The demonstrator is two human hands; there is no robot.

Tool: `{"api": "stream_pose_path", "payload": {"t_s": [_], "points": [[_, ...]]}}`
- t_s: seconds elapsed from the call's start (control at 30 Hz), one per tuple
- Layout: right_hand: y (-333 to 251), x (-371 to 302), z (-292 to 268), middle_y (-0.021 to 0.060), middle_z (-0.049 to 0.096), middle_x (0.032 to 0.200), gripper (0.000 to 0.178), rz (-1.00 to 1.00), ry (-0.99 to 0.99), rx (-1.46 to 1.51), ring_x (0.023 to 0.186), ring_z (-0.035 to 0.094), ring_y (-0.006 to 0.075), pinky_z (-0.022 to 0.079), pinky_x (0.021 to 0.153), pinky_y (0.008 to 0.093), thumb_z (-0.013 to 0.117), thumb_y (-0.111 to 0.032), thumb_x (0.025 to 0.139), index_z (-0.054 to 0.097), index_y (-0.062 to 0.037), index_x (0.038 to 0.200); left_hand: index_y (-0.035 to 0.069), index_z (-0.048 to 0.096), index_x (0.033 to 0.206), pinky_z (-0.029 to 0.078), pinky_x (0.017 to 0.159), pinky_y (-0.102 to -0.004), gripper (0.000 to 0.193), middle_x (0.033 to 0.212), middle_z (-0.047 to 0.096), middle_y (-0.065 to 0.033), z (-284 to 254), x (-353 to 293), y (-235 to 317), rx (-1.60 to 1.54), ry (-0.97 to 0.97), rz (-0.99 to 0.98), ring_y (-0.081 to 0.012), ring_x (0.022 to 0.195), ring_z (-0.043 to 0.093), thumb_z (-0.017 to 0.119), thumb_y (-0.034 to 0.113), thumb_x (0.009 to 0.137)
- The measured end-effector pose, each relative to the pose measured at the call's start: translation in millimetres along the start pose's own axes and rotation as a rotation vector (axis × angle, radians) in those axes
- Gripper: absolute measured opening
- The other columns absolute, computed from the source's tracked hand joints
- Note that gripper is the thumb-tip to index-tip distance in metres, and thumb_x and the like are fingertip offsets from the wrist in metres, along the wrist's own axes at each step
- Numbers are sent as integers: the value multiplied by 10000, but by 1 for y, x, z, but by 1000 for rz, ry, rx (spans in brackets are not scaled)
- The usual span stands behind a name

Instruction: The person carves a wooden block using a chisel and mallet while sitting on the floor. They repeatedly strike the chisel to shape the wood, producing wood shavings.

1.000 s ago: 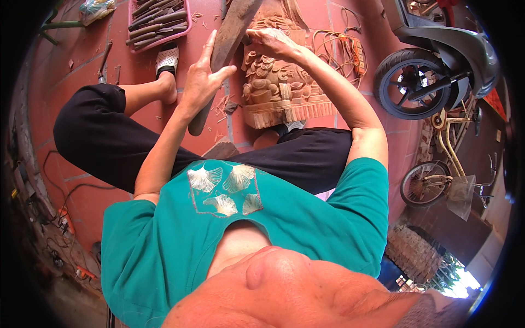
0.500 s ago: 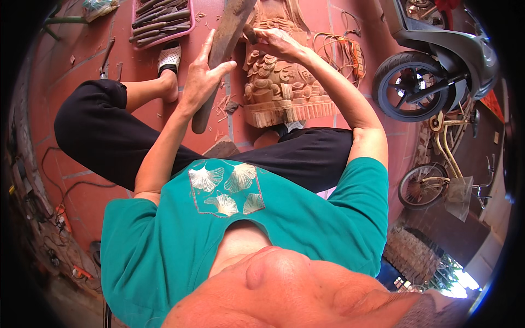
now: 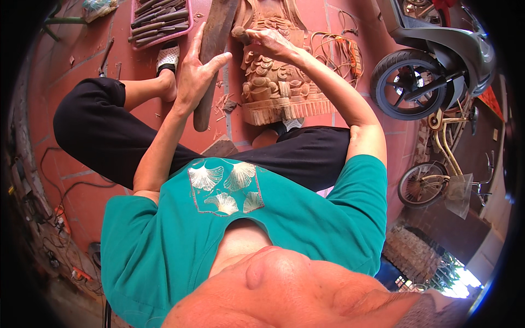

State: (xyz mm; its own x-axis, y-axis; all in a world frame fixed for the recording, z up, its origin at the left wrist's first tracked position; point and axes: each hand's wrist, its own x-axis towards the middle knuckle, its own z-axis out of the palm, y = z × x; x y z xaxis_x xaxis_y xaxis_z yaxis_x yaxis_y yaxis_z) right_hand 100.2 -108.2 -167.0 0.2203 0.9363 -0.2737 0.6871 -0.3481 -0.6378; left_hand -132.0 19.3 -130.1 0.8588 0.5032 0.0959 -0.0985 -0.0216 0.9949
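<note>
My left hand (image 3: pixel 196 79) is up against a long, dark wooden bar (image 3: pixel 215 46), its thumb across the bar and its fingers stretched along the left side. The bar stands nearly lengthwise before me, and its far end runs out of view. My right hand (image 3: pixel 272 45) is closed round a short brown tool handle (image 3: pixel 239 34) whose rounded end points left, towards the bar. Any blade on it is hidden. Beneath my right hand lies a carved brown wood piece (image 3: pixel 284 90) with coin-like discs, rounded shapes and a grooved lower edge.
A pink tray (image 3: pixel 189 22) of dark-handled tools sits at far left. Wood shavings (image 3: pixel 221 105) and a small block (image 3: pixel 220 146) lie on the red tiles. An orange cord (image 3: pixel 353 60) lies right of the carving, beside a scooter wheel (image 3: pixel 409 83); a bicycle (image 3: pixel 432 183) is further right.
The wooden bar has shifted left and stands a little straighter, my left hand moving with it. My right hand and the tool handle have moved slightly left.
</note>
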Motion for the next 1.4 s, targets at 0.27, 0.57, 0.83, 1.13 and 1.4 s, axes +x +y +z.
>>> {"api": "stream_pose_path", "payload": {"t_s": [0.27, 0.57, 0.83, 1.13, 1.4], "points": [[5, 14, 14, 169, 699, 803, 254, -257, 36, -229, 740, 726, 301, 540, 661, 431, 703, -236, 939, 594, -47, 1068, 51, 197, 1634, 557, 799, -264, 847, 1132, 657, -104, 10, -15, -25, 115, 60, -67, -160, 918, 655, 703, 174, 965], [-1, 14, 6, 147, 675, 798, 239, -203, -6, -197, 777, 695, 345, 508, 694, 461, 677, -281, 931, 603, -81, 1039, 63, 214, 1631, 573, 799, -296, 875, 1171, 677, -109, 4, -3, -23, 58, 245, 201, -161, 896, 671, 728, 168, 931], [-1, 10, 1, 149, 723, 849, 285, -161, -17, -160, 752, 732, 299, 547, 683, 421, 682, -276, 940, 626, -85, 1144, 78, 263, 1621, 532, 769, -254, 852, 1174, 635, -94, 5, -12, -24, -116, 26, -209, -93, 894, 615, 735, 170, 917], [29, -5, -25, 143, 729, 915, 283, -148, 187, -152, 874, 705, 309, 512, 795, 431, 705, -272, 925, 640, -61, 1102, 130, 159, 1632, 548, 593, -255, 857, 868, 588, -12, -4, -6, -1, -173, -3, -306, -99, 677, 607, 697, 227, 972], [30, -7, -15, 89, 659, 803, 235, -166, 131, -63, 739, 654, 229, 505, 686, 383, 713, -237, 951, 635, -74, 1102, 46, 170, 1630, 515, 993, -338, 858, 1330, 584, -137, 9, -9, 3, 7, 16, 8, -201, 1153, 610, 692, 205, 969]]}}
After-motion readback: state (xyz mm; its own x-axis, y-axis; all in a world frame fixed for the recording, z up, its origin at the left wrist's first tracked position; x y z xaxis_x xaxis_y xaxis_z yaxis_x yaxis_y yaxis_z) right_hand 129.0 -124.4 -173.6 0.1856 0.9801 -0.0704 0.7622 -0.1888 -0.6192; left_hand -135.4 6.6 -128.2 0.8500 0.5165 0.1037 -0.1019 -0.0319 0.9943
